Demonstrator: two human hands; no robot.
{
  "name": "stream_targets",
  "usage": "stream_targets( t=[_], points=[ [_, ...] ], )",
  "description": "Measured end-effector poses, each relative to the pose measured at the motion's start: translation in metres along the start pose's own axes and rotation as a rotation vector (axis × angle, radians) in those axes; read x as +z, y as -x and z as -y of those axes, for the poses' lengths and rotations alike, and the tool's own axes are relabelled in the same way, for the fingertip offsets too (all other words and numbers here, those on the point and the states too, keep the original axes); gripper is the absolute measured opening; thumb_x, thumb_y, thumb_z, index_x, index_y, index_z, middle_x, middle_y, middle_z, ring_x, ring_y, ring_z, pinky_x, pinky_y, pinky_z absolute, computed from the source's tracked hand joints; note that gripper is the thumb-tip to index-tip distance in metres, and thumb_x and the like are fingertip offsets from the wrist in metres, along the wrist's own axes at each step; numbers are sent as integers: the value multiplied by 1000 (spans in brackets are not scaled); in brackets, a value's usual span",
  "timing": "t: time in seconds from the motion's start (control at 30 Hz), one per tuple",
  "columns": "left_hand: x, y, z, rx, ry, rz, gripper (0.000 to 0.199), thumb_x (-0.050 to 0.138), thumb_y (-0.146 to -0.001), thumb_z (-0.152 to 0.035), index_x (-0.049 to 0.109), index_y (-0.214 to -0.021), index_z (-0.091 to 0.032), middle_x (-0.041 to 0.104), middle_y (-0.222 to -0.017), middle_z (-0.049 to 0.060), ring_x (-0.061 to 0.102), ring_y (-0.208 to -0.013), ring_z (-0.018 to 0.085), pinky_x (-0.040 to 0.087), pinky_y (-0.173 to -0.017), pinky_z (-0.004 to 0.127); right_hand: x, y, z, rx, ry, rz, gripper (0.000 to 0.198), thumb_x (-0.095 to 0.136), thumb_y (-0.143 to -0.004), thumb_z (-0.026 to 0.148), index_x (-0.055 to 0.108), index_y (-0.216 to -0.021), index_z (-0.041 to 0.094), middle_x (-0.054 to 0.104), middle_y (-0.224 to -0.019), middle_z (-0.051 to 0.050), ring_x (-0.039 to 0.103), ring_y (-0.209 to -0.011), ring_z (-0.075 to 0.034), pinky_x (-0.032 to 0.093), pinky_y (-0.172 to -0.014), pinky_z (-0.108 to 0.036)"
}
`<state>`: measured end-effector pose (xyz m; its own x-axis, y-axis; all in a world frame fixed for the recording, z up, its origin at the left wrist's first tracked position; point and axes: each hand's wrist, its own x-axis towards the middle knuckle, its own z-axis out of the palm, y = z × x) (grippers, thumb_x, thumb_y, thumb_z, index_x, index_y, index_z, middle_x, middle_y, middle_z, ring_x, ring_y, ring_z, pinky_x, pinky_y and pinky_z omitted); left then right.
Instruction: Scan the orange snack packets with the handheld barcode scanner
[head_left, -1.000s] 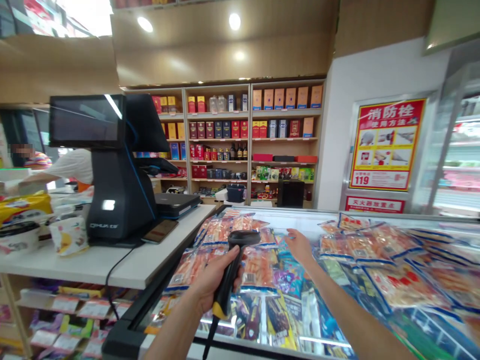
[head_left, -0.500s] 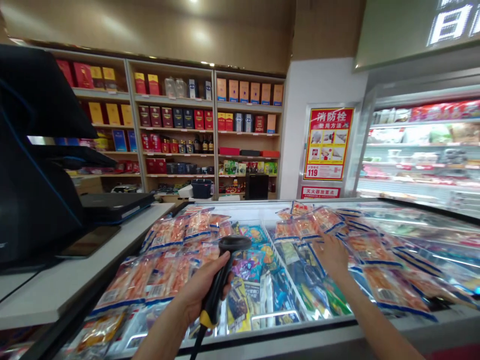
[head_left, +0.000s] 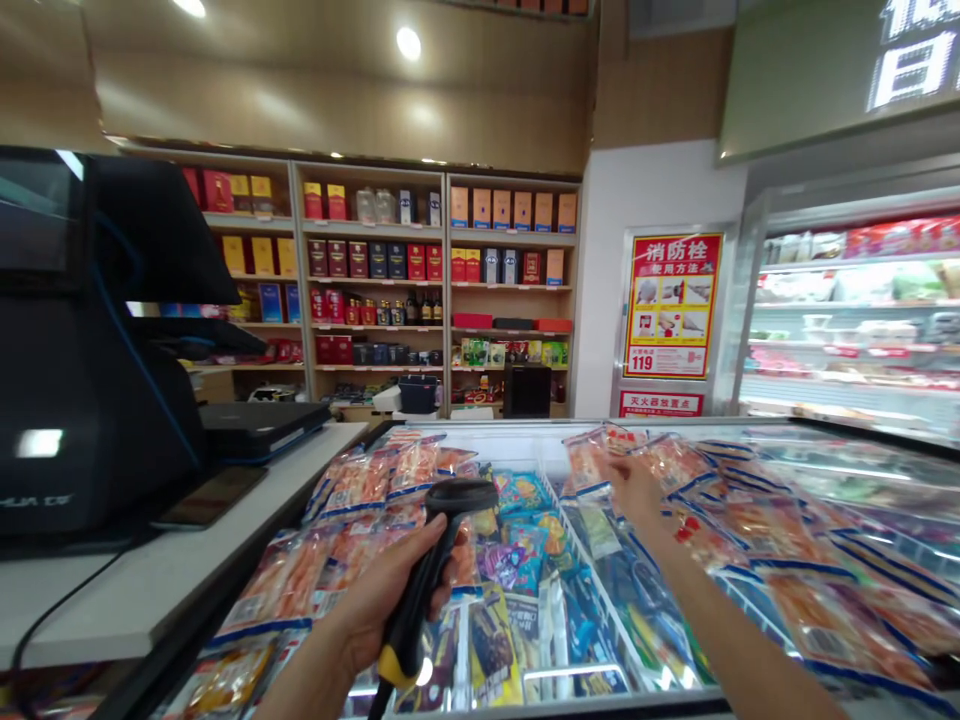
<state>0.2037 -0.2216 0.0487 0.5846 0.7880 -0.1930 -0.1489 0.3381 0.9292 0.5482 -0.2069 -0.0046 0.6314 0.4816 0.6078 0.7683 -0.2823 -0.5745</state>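
Note:
My left hand (head_left: 401,585) is wrapped round the handle of a black and yellow barcode scanner (head_left: 431,570), its head pointing away over the freezer. My right hand (head_left: 637,490) pinches the right edge of a clear plastic food packet (head_left: 587,464) with pinkish-orange contents and a blue lower border. That packet is tilted up above the chest freezer's goods. Similar packets (head_left: 750,525) lie right of the hand, and more packets (head_left: 289,580) are piled at the left. Between them, blue and yellow bags (head_left: 514,560) fill a compartment beside a white wire divider (head_left: 574,555).
At the left, a counter (head_left: 187,570) carries a black checkout terminal (head_left: 97,400), a flat black device (head_left: 262,430) and a phone (head_left: 214,497). Behind the freezer stand shelves (head_left: 371,230) of boxes and bottles. A lit refrigerated display (head_left: 862,330) stands at the right.
My right hand has closed on a packet and moved it left and up from the pile. The camera view has tilted upward and turned slightly left. The left hand still grips the scanner.

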Motion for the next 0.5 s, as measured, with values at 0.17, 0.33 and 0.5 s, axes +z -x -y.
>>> stream_targets(
  t=[0.17, 0.33, 0.5],
  points=[
    [-2, 0, 0, -11, 28, 58, 35, 48, -67, -46, 52, -81, -14, 48, -51, -2, 41, -36, 5, 28, -35, 16, 48, 34, 56, -92, -278, 62, 25, 40, -67, 36, 55, -68, 17, 61, -67, -5, 54, -65, -17, 37, -61, -26],
    [-7, -3, 1, -36, 42, 88, 34, 49, -66, -47, 51, -77, -15, 49, -52, -3, 42, -36, 5, 29, -36, 16, 69, 53, 80, -60, -337, 51, 26, 40, -68, 38, 54, -67, 17, 60, -66, -6, 53, -64, -17, 36, -62, -27],
    [-9, -7, 0, -11, 34, 72, 33, 49, -66, -46, 51, -76, -14, 50, -51, -3, 42, -35, 5, 28, -35, 16, 77, 53, 75, -28, -305, 56, 24, 38, -69, 33, 54, -70, 16, 61, -68, -7, 54, -64, -17, 37, -59, -26]
  ],
)
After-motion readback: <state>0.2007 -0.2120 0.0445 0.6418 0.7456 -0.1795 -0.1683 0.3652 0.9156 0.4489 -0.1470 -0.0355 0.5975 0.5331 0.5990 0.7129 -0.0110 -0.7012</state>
